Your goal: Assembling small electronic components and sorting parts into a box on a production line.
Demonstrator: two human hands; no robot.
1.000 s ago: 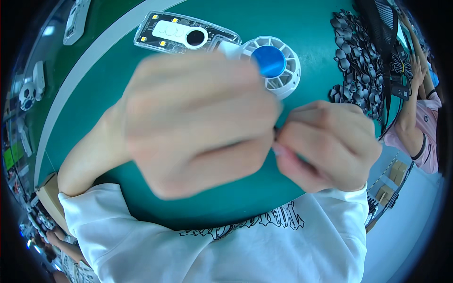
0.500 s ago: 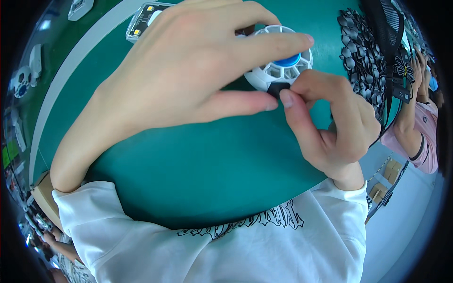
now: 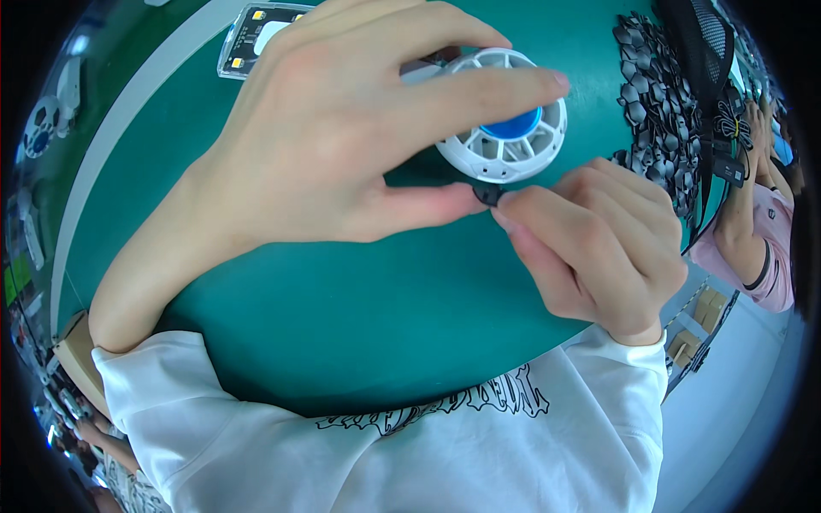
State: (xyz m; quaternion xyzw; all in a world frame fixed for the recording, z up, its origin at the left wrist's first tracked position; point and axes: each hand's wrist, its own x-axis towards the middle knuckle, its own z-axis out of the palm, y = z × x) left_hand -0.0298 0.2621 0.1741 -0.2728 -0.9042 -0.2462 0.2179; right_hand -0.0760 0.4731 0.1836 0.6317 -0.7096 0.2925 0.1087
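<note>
A white round fan-like head point(image 3: 505, 162) with spokes and a blue hub is in my left hand point(image 3: 333, 120). The index finger lies across its face, and the hand covers its left side. Just below its near rim is a small black plastic piece point(image 3: 487, 195), pinched between the fingertips of my right hand point(image 3: 603, 244). The tip of my left thumb also touches that piece. Small holes show in the white rim above it. Whether the piece touches the rim, I cannot tell.
A clear-cased panel point(image 3: 248, 43) with yellow lights lies partly behind my left hand. Many dark pieces point(image 3: 654, 111) are heaped at the right of the green table point(image 3: 368, 299), beside a black mesh bag point(image 3: 705, 38). Farther right a person in pink point(image 3: 765, 231) works with both hands.
The black piece has moved from against the fan head's rim to just below it, slightly leftward. The fan head has tilted, showing rim holes. My right fingers have curled in more.
</note>
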